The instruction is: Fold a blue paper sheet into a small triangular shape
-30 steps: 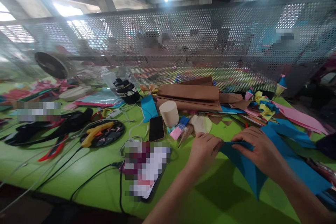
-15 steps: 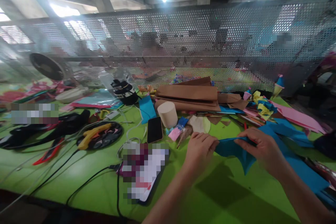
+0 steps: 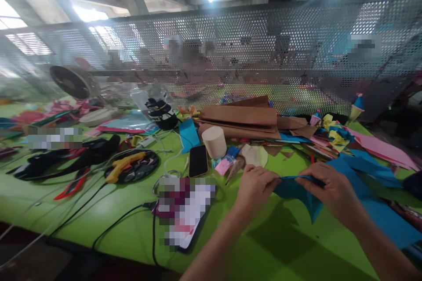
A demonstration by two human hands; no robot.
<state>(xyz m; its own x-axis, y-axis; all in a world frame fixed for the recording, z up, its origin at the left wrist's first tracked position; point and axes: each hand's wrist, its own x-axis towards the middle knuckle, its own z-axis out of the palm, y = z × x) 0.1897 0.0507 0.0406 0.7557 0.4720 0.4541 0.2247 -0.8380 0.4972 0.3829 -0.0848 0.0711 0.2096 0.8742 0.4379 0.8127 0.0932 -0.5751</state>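
A piece of blue paper is stretched between my two hands above the green table, its pointed lower part hanging down. My left hand pinches its left end, fingers curled together. On the right, my right hand grips the upper edge between thumb and fingers. Under the paper a shadow falls on the table. Larger blue sheets lie beside and beyond my right hand.
A white roll, a dark phone and brown paper lie beyond my hands. Leftward are a yellow glue gun on a black dish, cables, a red-handled tool and a fan. A perforated screen stands behind.
The view has shifted slightly, so most objects appear a little further right. Both hands keep hold of the blue paper, with almost the same pose.
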